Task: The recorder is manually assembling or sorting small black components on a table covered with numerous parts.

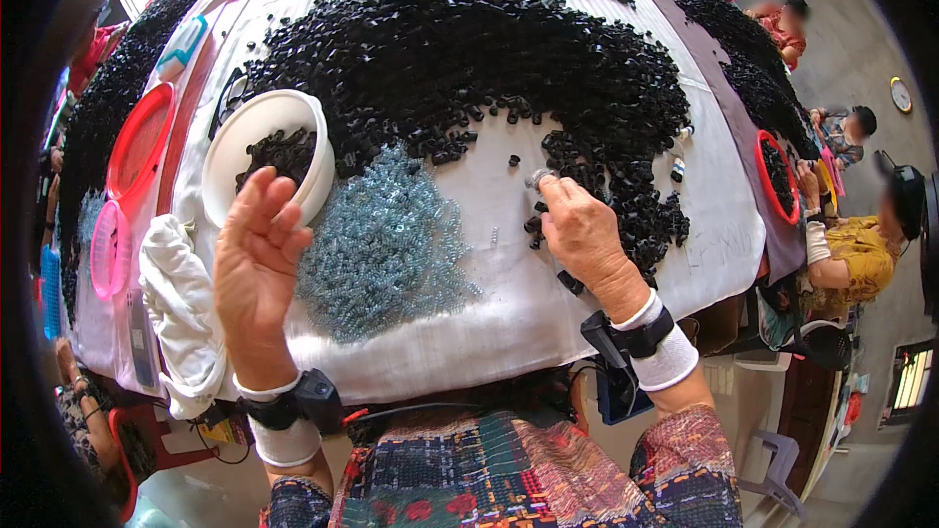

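Note:
My left hand point(252, 279) is raised in front of the white bowl point(318, 186), palm turned up, its fingers loosely bent and apart with nothing seen in them. Small black pieces point(269, 158) lie inside that bowl. My right hand point(584, 235) pinches a small clear-grey piece at its fingertips, low over the cloth, beside the near edge of a big spread of black plastic parts point(489, 44). Between my hands lies a heap of small translucent bluish coil-like pieces point(377, 244). A single black part point(514, 160) sits just left of my right fingertips.
A white cloth point(509, 328) covers the table. To the left are a red tray point(142, 142), a pink basket point(110, 249) and a crumpled white cloth point(178, 303). A red-rimmed basket point(778, 176) of black parts stands right. Other people sit at the right, one in a yellow top point(866, 259).

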Demonstrator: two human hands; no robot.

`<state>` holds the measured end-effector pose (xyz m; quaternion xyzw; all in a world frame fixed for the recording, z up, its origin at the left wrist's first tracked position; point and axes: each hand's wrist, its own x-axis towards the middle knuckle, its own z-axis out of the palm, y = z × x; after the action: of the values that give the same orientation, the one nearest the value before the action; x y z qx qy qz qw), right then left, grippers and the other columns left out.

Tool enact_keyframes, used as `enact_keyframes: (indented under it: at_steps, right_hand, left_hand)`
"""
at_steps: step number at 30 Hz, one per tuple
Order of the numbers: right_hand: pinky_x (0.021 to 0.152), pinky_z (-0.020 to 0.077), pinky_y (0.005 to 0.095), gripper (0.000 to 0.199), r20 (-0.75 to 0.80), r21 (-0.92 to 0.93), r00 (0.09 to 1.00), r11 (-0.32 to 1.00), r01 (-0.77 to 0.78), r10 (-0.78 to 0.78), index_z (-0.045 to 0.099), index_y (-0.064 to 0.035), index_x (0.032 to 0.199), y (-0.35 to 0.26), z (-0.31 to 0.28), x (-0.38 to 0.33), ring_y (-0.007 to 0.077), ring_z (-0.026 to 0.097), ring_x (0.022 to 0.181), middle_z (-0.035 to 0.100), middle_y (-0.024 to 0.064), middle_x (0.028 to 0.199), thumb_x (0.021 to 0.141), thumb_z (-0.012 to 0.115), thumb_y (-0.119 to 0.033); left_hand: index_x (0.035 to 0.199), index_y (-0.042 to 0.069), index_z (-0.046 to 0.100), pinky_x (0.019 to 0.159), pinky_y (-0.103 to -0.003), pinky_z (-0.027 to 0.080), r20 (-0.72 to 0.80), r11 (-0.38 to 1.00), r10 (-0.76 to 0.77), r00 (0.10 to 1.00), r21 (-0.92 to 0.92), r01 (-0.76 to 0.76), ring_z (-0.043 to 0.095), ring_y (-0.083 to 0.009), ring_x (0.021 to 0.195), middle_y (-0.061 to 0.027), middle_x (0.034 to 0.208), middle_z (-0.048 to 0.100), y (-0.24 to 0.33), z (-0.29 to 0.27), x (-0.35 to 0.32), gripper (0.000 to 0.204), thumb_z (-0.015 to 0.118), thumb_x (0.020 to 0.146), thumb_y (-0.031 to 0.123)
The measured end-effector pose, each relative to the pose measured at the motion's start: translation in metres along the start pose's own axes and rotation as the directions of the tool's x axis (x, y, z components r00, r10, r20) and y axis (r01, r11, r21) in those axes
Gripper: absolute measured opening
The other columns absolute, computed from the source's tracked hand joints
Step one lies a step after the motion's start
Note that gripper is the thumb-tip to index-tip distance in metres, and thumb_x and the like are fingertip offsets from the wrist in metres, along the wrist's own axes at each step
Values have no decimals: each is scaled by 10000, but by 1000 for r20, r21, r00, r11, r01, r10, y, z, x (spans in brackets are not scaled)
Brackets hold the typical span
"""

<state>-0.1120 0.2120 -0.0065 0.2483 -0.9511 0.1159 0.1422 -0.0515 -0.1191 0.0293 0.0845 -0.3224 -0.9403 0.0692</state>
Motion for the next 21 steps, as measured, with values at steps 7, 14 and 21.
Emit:
enact_keyframes:
  at_steps: [7, 14, 21]
  right_hand:
    - [598, 497, 228, 455, -15, 746, 973, 650, -143, 230, 486, -20, 1212, -54, -31, -6, 95, 607, 638, 634, 64, 788, 778, 612, 36]
    - [605, 487, 220, 475, 9, 907, 985, 413, -82, 175, 467, -32, 1241, -89, -24, -19, 77, 615, 709, 654, 56, 813, 793, 608, 38]
    - [592, 489, 197, 383, -394, 769, 828, 637, 59, 399, 471, -4, 1209, -62, -39, -10, 49, 591, 682, 656, 64, 914, 840, 566, 28]
  left_hand:
    - [1052, 6, 597, 596, -259, 549, 85, 918, -277, 957, 319, 238, 652, -147, 737, -111, 890, 659, -60, 32, -29, 202, 598, 888, 125]
    - [1038, -1, 648, 603, -207, 496, 162, 896, -270, 949, 404, 185, 605, -82, 757, -71, 920, 667, -100, 42, -43, 228, 671, 836, 101]
    - [1034, 5, 611, 634, -269, 571, 103, 918, -225, 969, 356, 175, 667, -175, 793, -146, 975, 655, -81, 35, -47, 172, 587, 886, 90]
